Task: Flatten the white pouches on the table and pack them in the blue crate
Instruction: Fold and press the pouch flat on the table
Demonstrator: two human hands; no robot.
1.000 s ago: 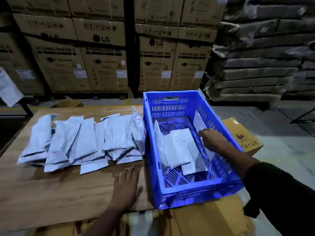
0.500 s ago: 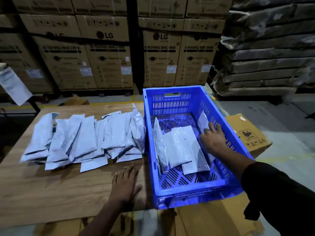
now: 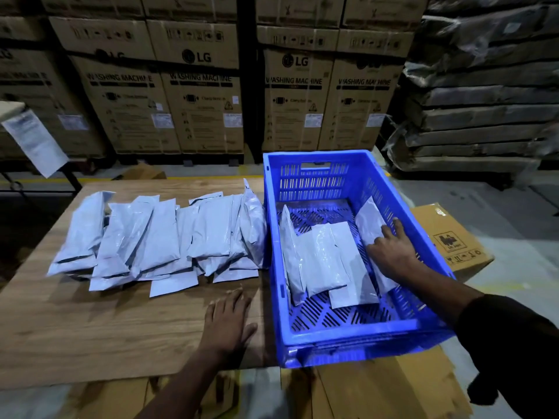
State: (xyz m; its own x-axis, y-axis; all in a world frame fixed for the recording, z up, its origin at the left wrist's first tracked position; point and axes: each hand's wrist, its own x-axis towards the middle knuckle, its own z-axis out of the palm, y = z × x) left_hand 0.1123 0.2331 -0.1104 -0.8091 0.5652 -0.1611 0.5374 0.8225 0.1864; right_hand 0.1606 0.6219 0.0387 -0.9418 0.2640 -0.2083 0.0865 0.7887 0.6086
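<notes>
Several white pouches lie overlapping in a row on the wooden table, left of the blue crate. Inside the crate lie a few white pouches; another pouch leans against the crate's right wall. My right hand presses this leaning pouch with straight, spread fingers. Flat on the table, fingers extended, rests my left hand, just in front of the pouch row and beside the crate's left wall. It holds nothing.
Stacked cardboard washing-machine boxes stand behind the table. Wrapped dark stacks fill the back right. A small cardboard box sits on the floor right of the crate. Flattened cardboard lies under the crate's near edge. A paper sheet hangs at left.
My right hand slid further along the crate's right wall and spread its fingers on the leaning pouch. My left hand stayed flat on the table.
</notes>
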